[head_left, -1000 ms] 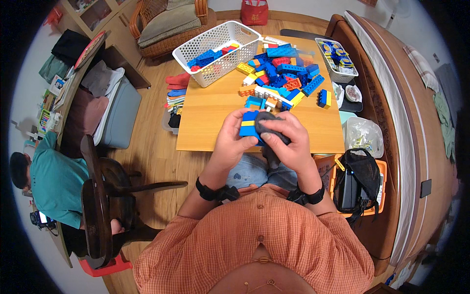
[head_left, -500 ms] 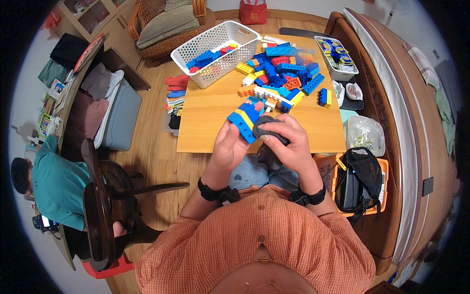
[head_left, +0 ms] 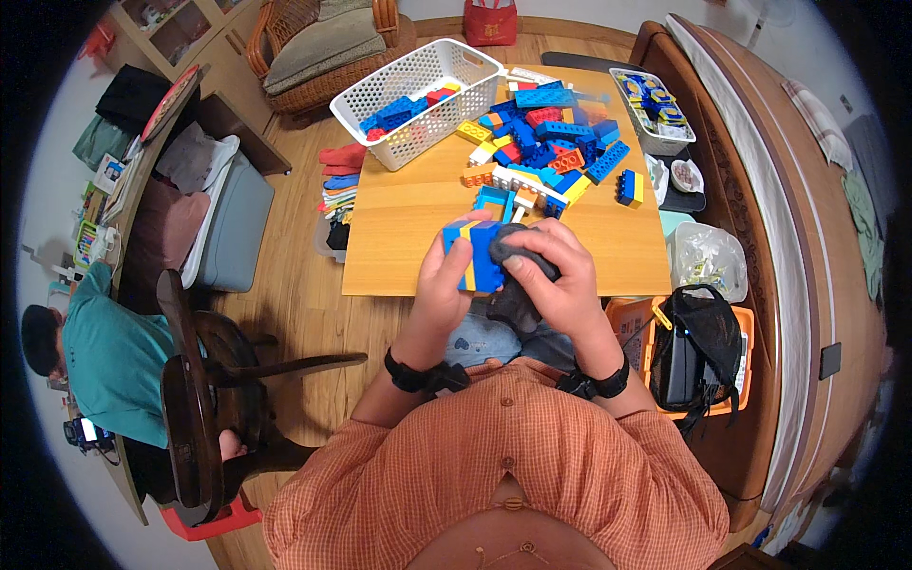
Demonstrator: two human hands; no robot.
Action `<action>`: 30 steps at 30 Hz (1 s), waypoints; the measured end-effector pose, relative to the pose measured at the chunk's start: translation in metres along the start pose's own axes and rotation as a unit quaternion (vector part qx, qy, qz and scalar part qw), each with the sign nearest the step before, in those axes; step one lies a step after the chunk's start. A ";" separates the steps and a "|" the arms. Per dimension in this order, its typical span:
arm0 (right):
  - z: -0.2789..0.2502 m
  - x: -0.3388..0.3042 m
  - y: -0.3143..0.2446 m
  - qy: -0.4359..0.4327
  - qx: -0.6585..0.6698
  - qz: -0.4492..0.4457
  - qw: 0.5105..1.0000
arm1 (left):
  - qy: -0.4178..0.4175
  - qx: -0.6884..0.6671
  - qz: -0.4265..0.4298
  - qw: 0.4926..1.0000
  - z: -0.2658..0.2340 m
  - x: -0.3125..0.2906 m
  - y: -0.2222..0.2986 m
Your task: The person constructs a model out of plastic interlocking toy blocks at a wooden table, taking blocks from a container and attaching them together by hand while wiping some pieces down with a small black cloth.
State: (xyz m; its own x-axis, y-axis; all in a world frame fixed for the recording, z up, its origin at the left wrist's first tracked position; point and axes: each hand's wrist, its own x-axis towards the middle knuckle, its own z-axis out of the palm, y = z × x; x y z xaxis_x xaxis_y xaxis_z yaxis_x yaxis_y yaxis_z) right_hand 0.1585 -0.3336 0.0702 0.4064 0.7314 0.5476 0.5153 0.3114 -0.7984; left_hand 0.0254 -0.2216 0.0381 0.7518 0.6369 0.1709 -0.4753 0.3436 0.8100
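Note:
My left hand (head_left: pixel 446 273) grips a block of joined toy bricks (head_left: pixel 484 257), blue with a yellow layer, above the table's near edge. Bunched in my right hand (head_left: pixel 562 271) is a dark grey cloth (head_left: pixel 514 302), pressed against the right side of the bricks. Part of the cloth hangs down over my lap. Beyond my hands, a loose pile of toy bricks (head_left: pixel 560 131) in blue, red, yellow, white and orange covers the far part of the table. A light blue hollow brick (head_left: pixel 493 201) lies at its near side.
A white perforated basket (head_left: pixel 418 144) holding some bricks stands at the table's (head_left: pixel 389 242) far left. Right of the table are a basket of blue-and-yellow packets (head_left: pixel 657 142), a clear tub (head_left: pixel 708 261) and an orange crate (head_left: pixel 746 332). A person in teal (head_left: pixel 114 356) sits at the left.
The joined bricks have turned in my left hand, showing a broad blue side, and have come slightly lower. The cloth stays against them, and the light blue hollow brick now shows more fully.

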 end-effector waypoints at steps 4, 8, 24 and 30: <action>0.000 -0.003 0.016 -0.002 -0.027 0.060 0.998 | -0.100 0.003 -0.003 0.995 0.003 -0.007 0.016; -0.001 -0.006 0.008 0.068 -0.021 0.041 0.997 | -0.025 0.006 -0.005 1.000 0.013 -0.002 0.016; 0.005 -0.005 -0.001 -0.028 0.009 -0.032 0.999 | 0.106 -0.027 -0.011 0.994 0.005 0.006 0.001; 0.002 -0.006 0.011 0.011 0.008 0.021 1.000 | 0.016 -0.129 -0.020 0.991 -0.010 0.008 -0.002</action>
State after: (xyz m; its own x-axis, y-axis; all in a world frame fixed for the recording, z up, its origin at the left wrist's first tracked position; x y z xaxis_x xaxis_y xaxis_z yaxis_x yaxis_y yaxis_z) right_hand 0.1600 -0.3332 0.0582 0.4441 0.7299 0.5196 0.4865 0.2905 -0.8239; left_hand 0.0280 -0.2099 0.0324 0.7591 0.6395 0.1212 -0.5505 0.5315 0.6438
